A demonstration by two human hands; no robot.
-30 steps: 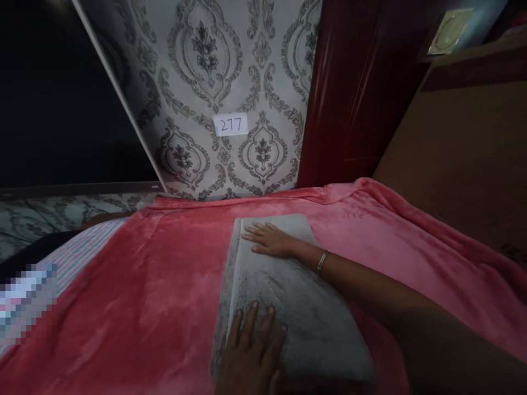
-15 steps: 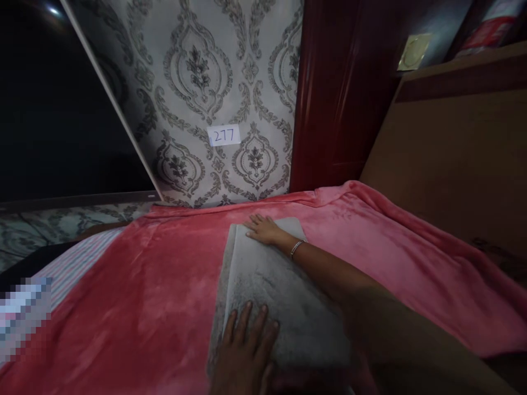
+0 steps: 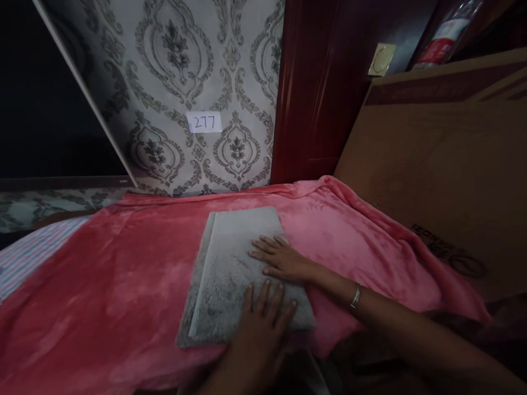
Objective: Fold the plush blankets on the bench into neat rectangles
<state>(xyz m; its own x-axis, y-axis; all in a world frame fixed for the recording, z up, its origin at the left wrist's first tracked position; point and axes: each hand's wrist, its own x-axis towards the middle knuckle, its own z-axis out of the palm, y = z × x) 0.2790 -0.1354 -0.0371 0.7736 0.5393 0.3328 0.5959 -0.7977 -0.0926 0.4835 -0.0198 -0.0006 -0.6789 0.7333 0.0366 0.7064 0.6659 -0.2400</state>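
Note:
A folded grey plush cloth [image 3: 234, 236] lies flat on a pink-red fleece blanket [image 3: 144, 274], a thin folded edge showing along its left side. My left hand [image 3: 261, 323] rests on its near part, palm down with fingers spread. Just beyond it, my right hand [image 3: 286, 260] lies flat on the cloth's right-middle part, fingers stretched out to the left. A silvery bracelet [image 3: 355, 295] circles my right wrist. The two hands are close together but apart, and neither grips anything.
Patterned wallpaper [image 3: 230, 82] with a paper label [image 3: 205, 122] reading 277 stands behind the blanket. At left is a dark screen [image 3: 49, 99] above striped fabric [image 3: 37, 255]. On the right are a dark red panel [image 3: 308, 93], a large cardboard box [image 3: 432, 164] and a plastic bottle [image 3: 444, 41].
My right hand has slid back from the cloth's far edge to its right-middle part, nearer my left hand. The left hand stays on the near part. The view has shifted right.

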